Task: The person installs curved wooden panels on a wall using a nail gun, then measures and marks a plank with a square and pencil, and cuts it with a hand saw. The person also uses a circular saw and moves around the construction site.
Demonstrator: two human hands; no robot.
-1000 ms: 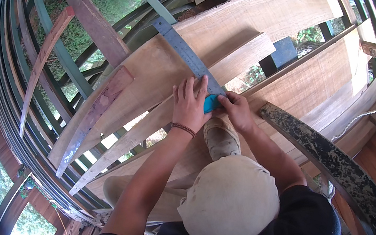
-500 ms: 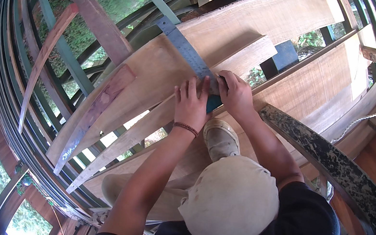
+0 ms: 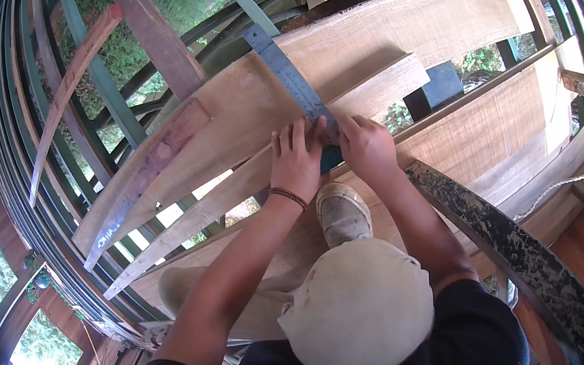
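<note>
A blue-grey metal try square [image 3: 289, 76] lies across a pale wooden board [image 3: 243, 103], its green stock against the near edge. My left hand [image 3: 297, 161] holds the square by the stock end, fingers spread on the board and its blade. Beside it, at the blade's right edge, my right hand [image 3: 367, 147] is closed in a pinch; whatever is between the fingertips is hidden. Just beyond my right hand, a short wooden block [image 3: 382, 86] rests on the board.
A beige shoe [image 3: 344, 217] stands close below my hands. Narrow curved offcuts, one reddish [image 3: 159, 163], lie at left over dark slats. A mottled dark beam [image 3: 508, 249] crosses at right, near a white rope [image 3: 567, 182] and a wide plank [image 3: 496, 130].
My right hand has turned and shifted slightly along the square's edge, and the dark bit seen at its fingers is now hidden. My left hand and the try square stay in place.
</note>
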